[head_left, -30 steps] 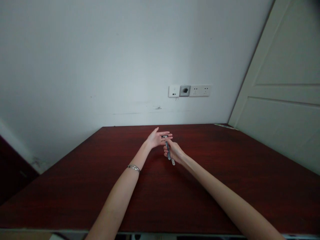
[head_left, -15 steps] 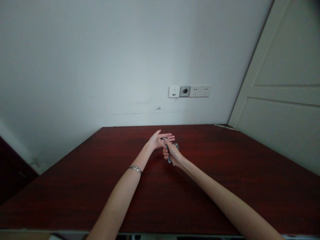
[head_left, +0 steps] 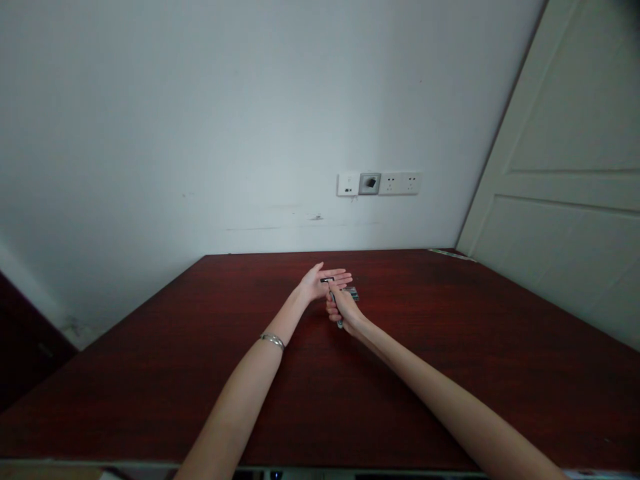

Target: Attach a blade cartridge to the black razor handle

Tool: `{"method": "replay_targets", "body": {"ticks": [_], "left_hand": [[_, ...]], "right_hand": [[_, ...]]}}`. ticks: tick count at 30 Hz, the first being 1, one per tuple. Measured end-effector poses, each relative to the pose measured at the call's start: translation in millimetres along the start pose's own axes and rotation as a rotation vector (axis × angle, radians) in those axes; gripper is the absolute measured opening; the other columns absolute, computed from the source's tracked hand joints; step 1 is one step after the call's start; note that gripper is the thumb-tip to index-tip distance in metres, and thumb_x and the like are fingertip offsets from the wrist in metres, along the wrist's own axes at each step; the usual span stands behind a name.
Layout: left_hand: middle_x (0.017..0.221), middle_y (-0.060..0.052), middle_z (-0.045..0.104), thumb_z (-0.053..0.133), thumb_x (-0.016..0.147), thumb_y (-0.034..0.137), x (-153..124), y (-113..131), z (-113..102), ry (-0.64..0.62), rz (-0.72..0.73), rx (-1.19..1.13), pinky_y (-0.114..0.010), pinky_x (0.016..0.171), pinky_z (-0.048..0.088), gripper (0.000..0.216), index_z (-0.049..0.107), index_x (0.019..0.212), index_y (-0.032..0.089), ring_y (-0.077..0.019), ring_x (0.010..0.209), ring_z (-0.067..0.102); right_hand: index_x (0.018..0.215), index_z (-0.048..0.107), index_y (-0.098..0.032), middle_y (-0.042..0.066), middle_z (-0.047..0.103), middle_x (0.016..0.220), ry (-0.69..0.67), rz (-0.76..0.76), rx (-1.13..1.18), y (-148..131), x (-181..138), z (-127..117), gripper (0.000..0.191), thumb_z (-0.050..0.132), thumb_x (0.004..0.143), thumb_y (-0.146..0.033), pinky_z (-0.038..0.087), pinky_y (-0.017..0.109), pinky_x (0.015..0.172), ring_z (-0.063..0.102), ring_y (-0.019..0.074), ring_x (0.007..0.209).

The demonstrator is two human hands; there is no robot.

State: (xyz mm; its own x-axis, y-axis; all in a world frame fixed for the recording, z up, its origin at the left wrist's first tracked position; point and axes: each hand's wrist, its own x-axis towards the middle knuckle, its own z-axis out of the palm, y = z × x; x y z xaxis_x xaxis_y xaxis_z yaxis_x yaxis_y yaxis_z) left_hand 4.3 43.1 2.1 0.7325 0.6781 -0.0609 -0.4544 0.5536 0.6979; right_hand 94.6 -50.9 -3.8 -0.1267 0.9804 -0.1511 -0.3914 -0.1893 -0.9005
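Head view: left hand (head_left: 315, 283) spread palm up above the dark red tabletop (head_left: 310, 407), fingers extended toward the right, a silvery bracelet (head_left: 273, 341) around the forearm. Right hand (head_left: 346, 311) closed around a small T-headed tool (head_left: 327, 280), much like a razor in outline. Dark crosspiece (head_left: 325, 280) of the tool across the left hand, near the base of the fingers; too small to tell touching from hovering just above. Handle mostly hidden within the right grip, with only a pale end (head_left: 340, 325) showing below. Just beyond the right hand, a small greenish-grey flat piece (head_left: 353, 293); impossible to tell resting on the wood from held in the same grip.

Judging by the slim build, probably light and stiff, with next to no flex lengthwise. Likely smooth, so perhaps a little slippery if damp. Seems most delicate, and possibly sharp, at the crosspiece. Best to take hold by the handle, around the middle, keeping fingertips clear of the head. Looks to need only a relaxed grip, given so little apparent weight.

Farther back, a pale wall (head_left: 200, 100) with socket plates (head_left: 400, 183); at the right, a pale panelled surface (head_left: 565, 227).
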Motion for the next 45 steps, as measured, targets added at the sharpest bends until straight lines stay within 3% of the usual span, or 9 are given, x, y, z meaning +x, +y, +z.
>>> {"method": "replay_targets", "body": {"ticks": [34,41,45], "left_hand": [[0.105,-0.028,0.062,0.026,0.091,0.038,-0.8,-3.0,6.4,0.053,-0.003,0.037,-0.039,0.096,0.038,0.061,0.040,0.126,-0.010,-0.0290,0.102,0.060],[0.105,-0.023,0.064,0.037,0.090,0.037,-5.9,7.5,-1.0,0.084,-0.062,0.214,-0.038,0.095,0.039,0.049,0.051,0.117,-0.001,-0.0260,0.101,0.061],[0.112,-0.019,0.062,0.042,0.089,0.033,-14.5,13.8,-5.9,0.034,0.100,0.263,-0.038,0.098,0.036,0.036,0.058,0.110,0.007,-0.0240,0.105,0.059]], "right_hand": [[0.057,0.036,-0.019,-0.011,0.027,0.039,0.069,-0.022,-0.091,3.3,2.3,-2.6,0.038,0.048,0.082,-0.045,0.013,0.012,0.029,0.020,0.0007,0.030],[0.057,0.037,-0.019,-0.010,0.027,0.040,0.067,-0.106,-0.060,2.5,7.0,-7.9,0.043,0.051,0.077,-0.054,0.012,0.013,0.029,0.020,0.0013,0.031],[0.060,0.039,-0.019,-0.010,0.026,0.041,-0.014,-0.172,-0.009,0.3,8.7,-13.8,0.044,0.054,0.073,-0.058,0.012,0.014,0.030,0.019,0.0020,0.032]]}}
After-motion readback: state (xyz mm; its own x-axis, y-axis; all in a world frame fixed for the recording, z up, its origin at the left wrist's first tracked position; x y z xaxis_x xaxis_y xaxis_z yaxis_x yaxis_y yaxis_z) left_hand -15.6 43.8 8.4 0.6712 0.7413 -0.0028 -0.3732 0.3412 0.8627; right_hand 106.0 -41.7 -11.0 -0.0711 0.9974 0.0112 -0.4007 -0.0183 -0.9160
